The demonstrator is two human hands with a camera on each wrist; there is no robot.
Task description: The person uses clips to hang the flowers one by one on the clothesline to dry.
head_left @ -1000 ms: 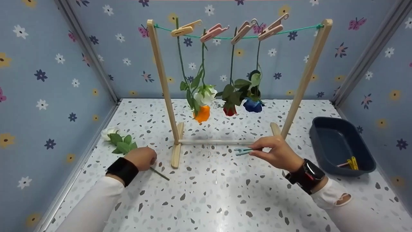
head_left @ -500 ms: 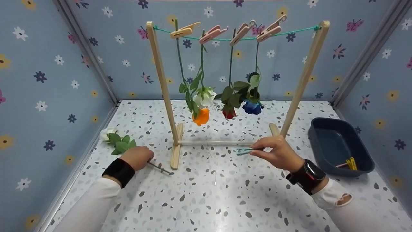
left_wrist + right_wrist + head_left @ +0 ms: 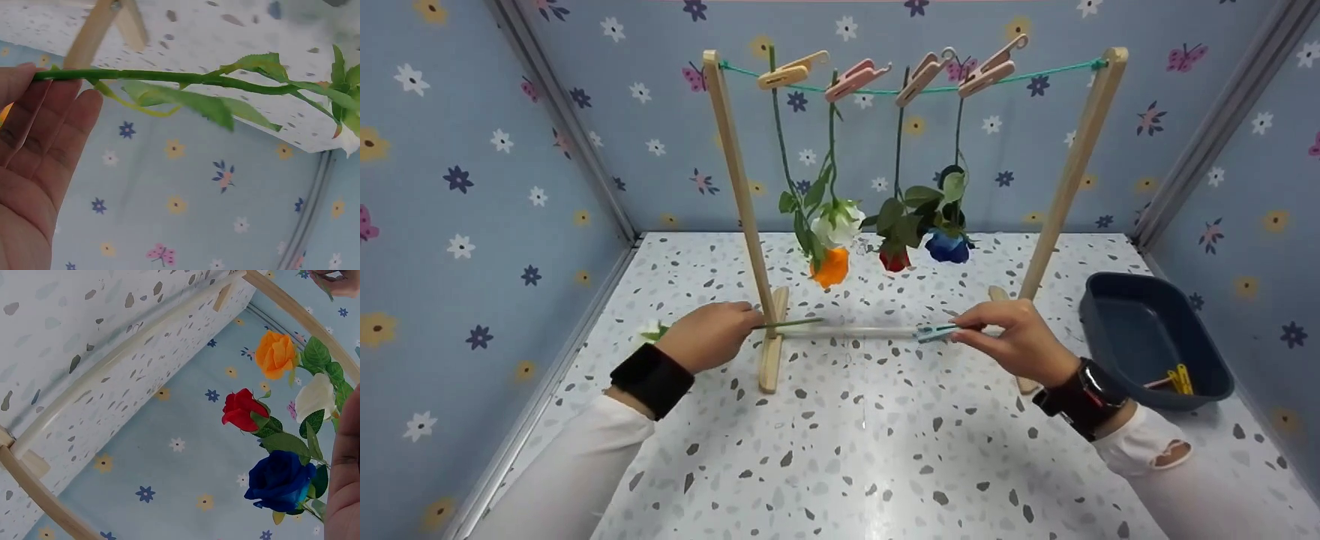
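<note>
My left hand [image 3: 711,334] pinches the green stem [image 3: 163,76] of a white rose between thumb and fingers. In the left wrist view its leaves and part of the white bloom [image 3: 351,142] show at the right edge; in the head view the hand covers most of the flower. The stem's free end points right, by the rack's left foot. My right hand [image 3: 1014,339] pinches a light-blue clothespin [image 3: 936,332] before the rack's right post. Only part of that hand [image 3: 344,478] shows in the right wrist view, where the clothespin is out of sight.
A wooden rack [image 3: 1065,187] carries a green line [image 3: 1050,73]. Clothespins hold an orange rose [image 3: 830,268], a white rose [image 3: 838,223], a red rose [image 3: 895,259] and a blue rose [image 3: 947,246] upside down. A dark tub [image 3: 1147,330] with a few clothespins stands right.
My left hand has lifted the white rose off the table and moved up and right, turning the stem nearly level. My right hand with the clothespin has risen slightly.
</note>
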